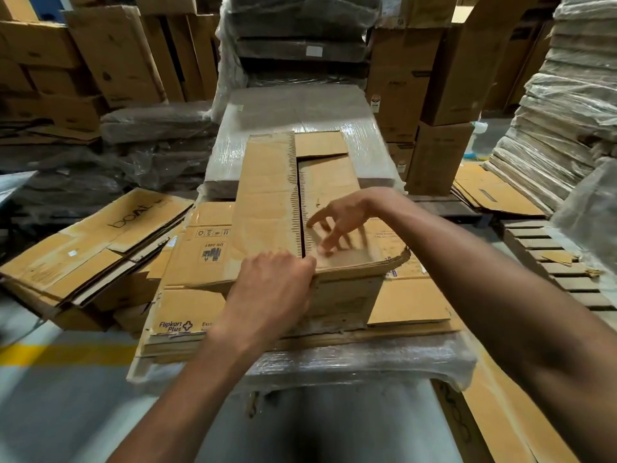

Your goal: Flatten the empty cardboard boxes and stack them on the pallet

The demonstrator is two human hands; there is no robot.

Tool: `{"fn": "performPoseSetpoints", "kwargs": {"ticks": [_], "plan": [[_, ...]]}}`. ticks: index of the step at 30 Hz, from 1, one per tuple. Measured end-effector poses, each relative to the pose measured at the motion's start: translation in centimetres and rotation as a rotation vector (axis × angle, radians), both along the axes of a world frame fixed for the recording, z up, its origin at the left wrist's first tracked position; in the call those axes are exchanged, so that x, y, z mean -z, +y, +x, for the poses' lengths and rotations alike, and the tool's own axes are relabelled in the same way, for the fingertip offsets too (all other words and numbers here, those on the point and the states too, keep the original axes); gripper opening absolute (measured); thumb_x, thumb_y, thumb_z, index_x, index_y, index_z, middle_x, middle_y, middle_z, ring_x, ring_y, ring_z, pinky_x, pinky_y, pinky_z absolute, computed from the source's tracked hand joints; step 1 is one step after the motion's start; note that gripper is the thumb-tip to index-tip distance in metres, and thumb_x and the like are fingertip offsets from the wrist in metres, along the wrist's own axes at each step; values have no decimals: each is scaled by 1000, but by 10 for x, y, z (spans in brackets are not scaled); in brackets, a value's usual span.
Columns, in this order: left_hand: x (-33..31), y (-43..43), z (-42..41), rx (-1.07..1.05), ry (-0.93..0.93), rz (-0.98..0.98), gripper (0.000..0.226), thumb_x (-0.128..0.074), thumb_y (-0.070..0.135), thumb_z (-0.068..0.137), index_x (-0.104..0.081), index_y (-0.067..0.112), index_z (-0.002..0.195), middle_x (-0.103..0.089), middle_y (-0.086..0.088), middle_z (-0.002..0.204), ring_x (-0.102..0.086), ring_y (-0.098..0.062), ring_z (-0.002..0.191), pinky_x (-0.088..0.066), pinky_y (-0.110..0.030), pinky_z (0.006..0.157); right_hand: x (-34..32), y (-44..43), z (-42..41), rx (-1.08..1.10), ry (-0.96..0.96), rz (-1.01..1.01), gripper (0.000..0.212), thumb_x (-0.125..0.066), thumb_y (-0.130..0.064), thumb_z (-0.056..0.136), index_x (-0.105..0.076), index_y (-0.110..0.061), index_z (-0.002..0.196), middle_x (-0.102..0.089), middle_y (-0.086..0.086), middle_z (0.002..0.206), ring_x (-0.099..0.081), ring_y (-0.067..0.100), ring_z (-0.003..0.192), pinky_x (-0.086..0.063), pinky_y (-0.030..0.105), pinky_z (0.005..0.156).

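On the head camera I see my left hand [275, 282] gripping the near edge of the cardboard box [267, 208], which lies on the stack of flattened boxes [410, 302]. My right hand [337, 225] is over it, blurred, fingers spread.

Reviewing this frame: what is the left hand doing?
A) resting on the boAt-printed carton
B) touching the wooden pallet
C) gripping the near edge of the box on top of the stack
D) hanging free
C: the left hand curls its fingers over the near top edge of the box, while the right hand is spread open above its right flap.
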State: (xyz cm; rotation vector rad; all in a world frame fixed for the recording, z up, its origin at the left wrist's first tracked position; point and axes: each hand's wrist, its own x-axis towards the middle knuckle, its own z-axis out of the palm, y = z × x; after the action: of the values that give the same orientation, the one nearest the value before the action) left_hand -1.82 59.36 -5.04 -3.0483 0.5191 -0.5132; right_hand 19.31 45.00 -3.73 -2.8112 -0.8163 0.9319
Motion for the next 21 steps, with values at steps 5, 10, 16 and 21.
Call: {"fn": "performPoseSetpoints", "kwargs": {"ticks": [5,10,16,21], "plan": [[18,-1,1,-24,650,2,76,-59,58,93,-32,22,154,-36,-8,159,-38,-31,142,-35,-48,117,37,-33,-25,-131,-192,-64,126,-67,-83,65,4,-42,161,9,-6,171,6,27,157,-6,59,123],[69,18,3,169,702,51,135,-59,88,70,27,29,156,38,5,160,37,-18,147,16,-45,124,65,-52,-48,-38,-285,109,122,-69,-82,67,3,-47,160,10,-6,171,11,25,157,5,58,123],[105,36,26,48,271,-275,85,-67,59,87,-23,36,157,-14,13,165,-11,-11,149,-5,-29,118,80,-51,-75,32,-364,203,115,-70,-77,73,-1,-46,160,6,-5,171,10,25,157,7,60,123],[109,40,58,117,125,-84,76,-69,66,79,-44,31,141,-28,3,163,-14,-18,154,-2,-40,122,97,-42,-100,105,-504,250,114,-72,-71,75,-2,-44,160,7,-1,171,13,25,156,11,61,122]]}}
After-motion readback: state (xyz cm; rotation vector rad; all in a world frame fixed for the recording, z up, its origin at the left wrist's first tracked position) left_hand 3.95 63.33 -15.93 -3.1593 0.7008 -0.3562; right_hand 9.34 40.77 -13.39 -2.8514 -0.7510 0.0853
